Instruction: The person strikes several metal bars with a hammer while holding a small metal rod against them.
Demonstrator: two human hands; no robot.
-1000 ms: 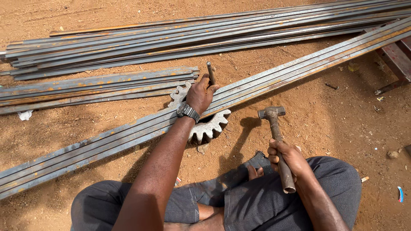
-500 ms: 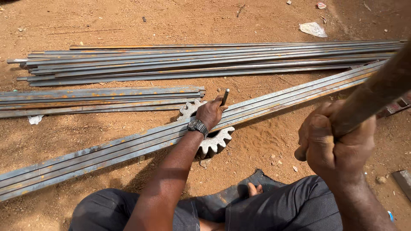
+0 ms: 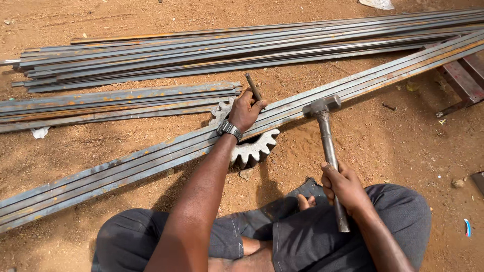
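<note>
Left hand (image 3: 245, 112) is closed round a short dark steel punch (image 3: 253, 88), w/ the punch tilted and its lower end hidden behind the fingers, right over the long flat steel bars (image 3: 151, 156) that run diagonally across the dirt ground (image 3: 393, 151). Wrist has a watch (image 3: 229, 129) on it. Under those bars, just below the left hand, sits a big grey gear wheel (image 3: 254, 147); its teeth stick out on both sides of the bars, which rest on top of it. Right hand (image 3: 343, 187) is wrapped tight round the metal handle of a hammer (image 3: 326, 136), low on the shaft; the hammer head is just right of the left hand, at the near edge of the bars — can't tell if it's touching them. Beyond the gear wheel, a shorter stack of flat bars (image 3: 116, 103) lies to the left, and a bigger pile of long bars (image 3: 227, 50) lies further back. Person sits cross-legged in dark grey trousers (image 3: 302, 236), close in front of the gear wheel. Rusty red metal frame (image 3: 461, 80) shows far right of the gear wheel.
</note>
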